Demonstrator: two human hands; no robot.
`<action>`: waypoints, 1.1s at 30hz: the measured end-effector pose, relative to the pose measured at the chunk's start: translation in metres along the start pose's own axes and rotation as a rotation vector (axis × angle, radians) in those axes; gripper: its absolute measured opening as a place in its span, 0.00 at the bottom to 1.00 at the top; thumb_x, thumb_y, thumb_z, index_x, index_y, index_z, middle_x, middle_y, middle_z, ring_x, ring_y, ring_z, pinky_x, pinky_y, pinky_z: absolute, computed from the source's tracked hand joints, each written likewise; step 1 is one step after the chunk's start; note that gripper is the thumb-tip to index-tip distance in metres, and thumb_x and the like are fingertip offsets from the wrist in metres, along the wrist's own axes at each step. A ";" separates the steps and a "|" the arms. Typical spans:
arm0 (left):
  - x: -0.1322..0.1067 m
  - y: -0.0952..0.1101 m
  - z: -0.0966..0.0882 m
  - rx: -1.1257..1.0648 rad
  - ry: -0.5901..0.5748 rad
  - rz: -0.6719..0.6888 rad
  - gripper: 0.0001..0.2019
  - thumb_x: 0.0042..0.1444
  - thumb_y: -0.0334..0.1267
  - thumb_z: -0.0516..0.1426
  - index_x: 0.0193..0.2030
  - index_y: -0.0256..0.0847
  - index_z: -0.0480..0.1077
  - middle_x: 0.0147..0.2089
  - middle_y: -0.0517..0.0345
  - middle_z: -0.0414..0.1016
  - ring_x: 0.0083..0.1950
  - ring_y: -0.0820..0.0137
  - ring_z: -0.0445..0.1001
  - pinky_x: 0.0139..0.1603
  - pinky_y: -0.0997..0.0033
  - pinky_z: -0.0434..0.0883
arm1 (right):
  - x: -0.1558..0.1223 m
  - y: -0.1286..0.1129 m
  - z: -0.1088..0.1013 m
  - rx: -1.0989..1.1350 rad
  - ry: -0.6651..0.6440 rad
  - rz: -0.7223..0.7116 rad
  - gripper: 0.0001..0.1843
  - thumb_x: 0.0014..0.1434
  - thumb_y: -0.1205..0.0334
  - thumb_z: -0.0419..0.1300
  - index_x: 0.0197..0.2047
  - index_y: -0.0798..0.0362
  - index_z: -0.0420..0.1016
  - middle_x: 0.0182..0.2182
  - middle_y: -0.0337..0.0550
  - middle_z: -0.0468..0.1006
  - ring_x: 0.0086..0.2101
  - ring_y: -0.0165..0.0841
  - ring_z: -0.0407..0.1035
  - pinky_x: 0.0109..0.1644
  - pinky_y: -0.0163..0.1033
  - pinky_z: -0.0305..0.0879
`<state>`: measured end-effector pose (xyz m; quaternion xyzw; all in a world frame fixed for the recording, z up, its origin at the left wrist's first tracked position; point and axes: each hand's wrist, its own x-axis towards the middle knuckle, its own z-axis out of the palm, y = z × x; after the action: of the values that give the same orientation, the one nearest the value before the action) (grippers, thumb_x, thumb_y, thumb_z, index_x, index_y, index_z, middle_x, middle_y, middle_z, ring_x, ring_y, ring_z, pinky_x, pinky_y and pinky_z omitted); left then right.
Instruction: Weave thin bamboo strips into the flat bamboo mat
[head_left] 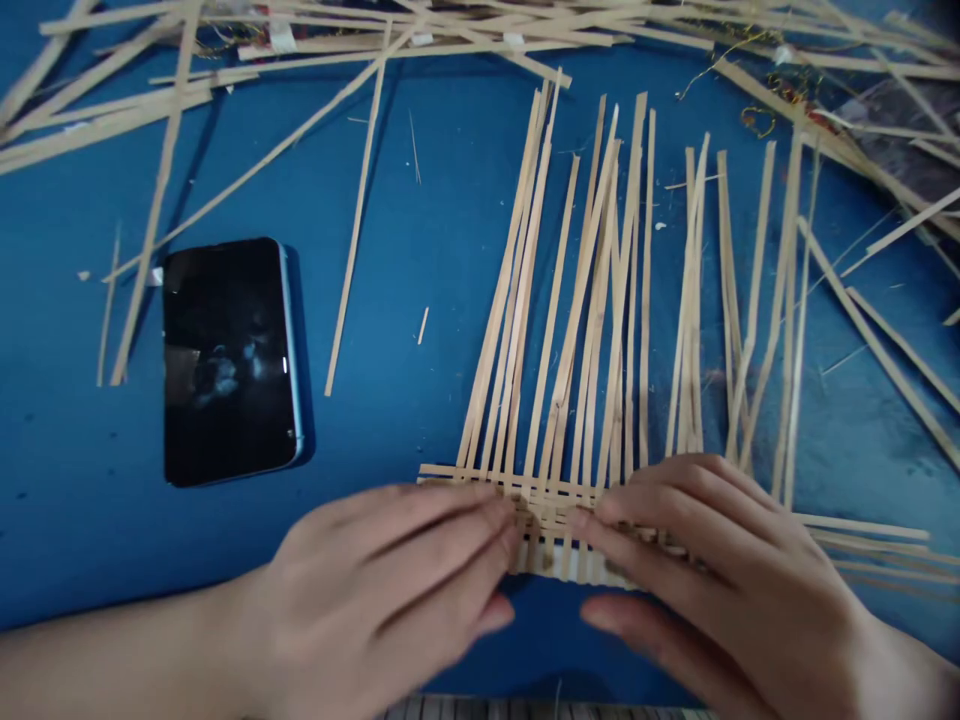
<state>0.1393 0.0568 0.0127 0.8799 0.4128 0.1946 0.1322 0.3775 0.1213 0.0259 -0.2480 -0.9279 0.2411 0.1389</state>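
Head cam view from my end, using the middle of the frame as the clock center. Right at the bottom edge, around 6 o'clock, there's a sliver of something striped [525, 710], too cut off for me to identify. Just above it are the two hands: the left hand [382, 590] at about 7 o'clock and the right hand [712, 565] at about 4 o'clock. Both are palm-down, and the grip is narrow, with only a small gap between the two sets of fingertips. The fingers [465, 525] are curved over and resting on the woven bamboo mat [555, 525], which sits around 5 o'clock between the hands. The thumbs [495, 615] are blurry and sit below the mat's near edge, so I can't tell if it's a real pinch.

Long bamboo strips [577, 300] fan out from the mat toward 12 o'clock, and more strip ends [862, 528] poke out past the right hand at about 4 o'clock. Everything sits on a blue tabletop [420, 220]. A black phone [229, 360] lies at about 9 o'clock, well apart from the left hand. Farther out, a messy pile of loose strips [337, 50] runs across the top from 10 to 2 o'clock, with a dark sheet [900, 130] partly under it at 2 o'clock.
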 end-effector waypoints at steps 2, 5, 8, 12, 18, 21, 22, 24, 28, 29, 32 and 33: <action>0.004 -0.008 -0.006 0.020 0.035 -0.063 0.09 0.62 0.33 0.53 0.46 0.38 0.73 0.46 0.63 0.79 0.52 0.72 0.72 0.58 0.72 0.68 | -0.002 0.003 0.000 -0.027 0.024 0.046 0.07 0.61 0.66 0.55 0.41 0.56 0.74 0.36 0.44 0.77 0.36 0.34 0.70 0.39 0.42 0.66; 0.005 -0.017 -0.014 0.096 0.032 -0.222 0.07 0.62 0.33 0.53 0.42 0.39 0.73 0.46 0.58 0.76 0.49 0.67 0.70 0.54 0.64 0.69 | -0.003 0.009 0.001 -0.087 0.044 0.096 0.08 0.60 0.72 0.56 0.42 0.55 0.73 0.40 0.45 0.76 0.39 0.34 0.69 0.43 0.43 0.65; 0.001 -0.021 -0.016 0.114 -0.011 -0.288 0.07 0.63 0.36 0.52 0.39 0.42 0.72 0.48 0.59 0.73 0.49 0.67 0.70 0.55 0.62 0.67 | -0.002 0.012 0.004 -0.088 0.049 0.082 0.09 0.59 0.72 0.57 0.43 0.55 0.72 0.42 0.44 0.75 0.42 0.34 0.68 0.46 0.43 0.66; 0.002 -0.023 -0.015 0.007 -0.007 -0.312 0.06 0.62 0.34 0.53 0.38 0.41 0.70 0.43 0.61 0.73 0.44 0.72 0.71 0.47 0.71 0.69 | 0.003 0.014 0.004 -0.116 0.036 -0.007 0.07 0.58 0.71 0.58 0.41 0.54 0.73 0.41 0.44 0.76 0.47 0.37 0.67 0.50 0.47 0.65; 0.014 -0.031 -0.015 -0.133 -0.047 -0.379 0.05 0.56 0.30 0.57 0.29 0.40 0.70 0.37 0.62 0.73 0.40 0.70 0.71 0.40 0.70 0.69 | 0.011 0.016 0.002 -0.137 0.060 -0.126 0.05 0.59 0.70 0.57 0.38 0.53 0.72 0.38 0.44 0.79 0.43 0.35 0.71 0.47 0.44 0.67; 0.016 -0.029 -0.015 -0.120 -0.044 -0.410 0.06 0.55 0.29 0.56 0.27 0.39 0.69 0.37 0.61 0.72 0.39 0.69 0.70 0.38 0.70 0.67 | 0.015 0.016 0.001 -0.126 0.043 -0.127 0.04 0.60 0.68 0.56 0.35 0.55 0.73 0.36 0.44 0.79 0.38 0.33 0.72 0.43 0.42 0.66; 0.017 -0.027 -0.015 -0.106 -0.041 -0.417 0.07 0.55 0.28 0.55 0.27 0.39 0.69 0.37 0.60 0.72 0.39 0.70 0.70 0.38 0.70 0.67 | 0.015 0.016 0.000 -0.137 0.026 -0.121 0.05 0.60 0.67 0.56 0.35 0.55 0.73 0.36 0.44 0.79 0.37 0.33 0.72 0.43 0.42 0.66; 0.018 -0.022 -0.014 -0.079 -0.043 -0.426 0.08 0.55 0.26 0.52 0.27 0.37 0.68 0.38 0.59 0.70 0.39 0.70 0.70 0.38 0.70 0.67 | 0.017 0.014 0.000 -0.180 -0.007 -0.109 0.06 0.61 0.65 0.57 0.36 0.56 0.75 0.36 0.44 0.79 0.37 0.34 0.72 0.42 0.42 0.65; 0.020 -0.015 -0.013 -0.025 -0.083 -0.438 0.10 0.56 0.26 0.49 0.27 0.35 0.67 0.39 0.56 0.68 0.37 0.70 0.69 0.36 0.69 0.67 | 0.017 0.011 0.000 -0.249 -0.015 -0.106 0.08 0.61 0.66 0.56 0.35 0.58 0.76 0.36 0.45 0.79 0.36 0.34 0.72 0.41 0.41 0.65; 0.020 -0.015 -0.013 -0.010 -0.089 -0.431 0.10 0.56 0.25 0.48 0.27 0.35 0.67 0.39 0.56 0.68 0.37 0.69 0.69 0.37 0.68 0.67 | 0.017 0.010 0.000 -0.255 -0.011 -0.112 0.08 0.61 0.66 0.56 0.35 0.58 0.76 0.36 0.45 0.79 0.36 0.34 0.72 0.41 0.41 0.64; 0.019 -0.015 -0.013 0.017 -0.089 -0.393 0.10 0.57 0.26 0.48 0.29 0.34 0.68 0.40 0.55 0.67 0.41 0.68 0.69 0.41 0.68 0.68 | 0.017 0.009 0.001 -0.260 -0.007 -0.123 0.09 0.62 0.66 0.56 0.34 0.59 0.76 0.36 0.45 0.79 0.36 0.34 0.72 0.41 0.41 0.64; 0.018 -0.015 -0.014 0.022 -0.093 -0.380 0.09 0.58 0.27 0.49 0.30 0.34 0.68 0.41 0.55 0.68 0.42 0.68 0.69 0.42 0.68 0.68 | 0.017 0.009 0.000 -0.265 -0.008 -0.123 0.09 0.62 0.66 0.55 0.34 0.59 0.76 0.36 0.45 0.79 0.37 0.35 0.72 0.41 0.41 0.64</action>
<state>0.1333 0.0807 0.0235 0.7955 0.5671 0.1206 0.1761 0.3665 0.1366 0.0234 -0.2060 -0.9656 0.1087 0.1156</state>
